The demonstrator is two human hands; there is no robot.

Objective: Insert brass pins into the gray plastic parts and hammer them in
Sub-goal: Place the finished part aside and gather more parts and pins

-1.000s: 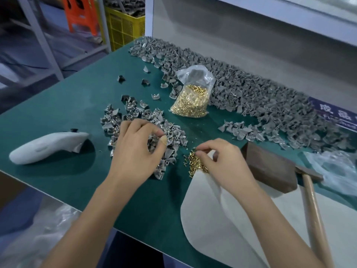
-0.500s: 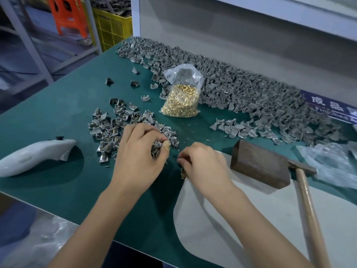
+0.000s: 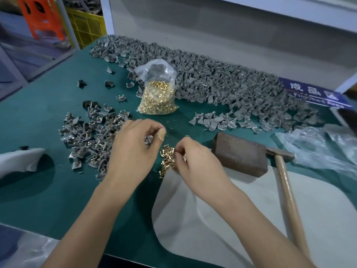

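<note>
Since a moment ago my right hand (image 3: pixel 195 161) has lifted off the loose brass pins (image 3: pixel 167 158), grip pinching one, I judge; my left hand (image 3: pixel 133 149) grasps a gray plastic part (image 3: pixel 148 139) above the table (image 3: pixel 48 190), ready for insertion.

Soft even light, slight blur, wide-angle distortion

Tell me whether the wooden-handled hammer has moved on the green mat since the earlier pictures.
No. The wooden-handled hammer lies against the brown block exactly as before; only the camera shifted.
</note>
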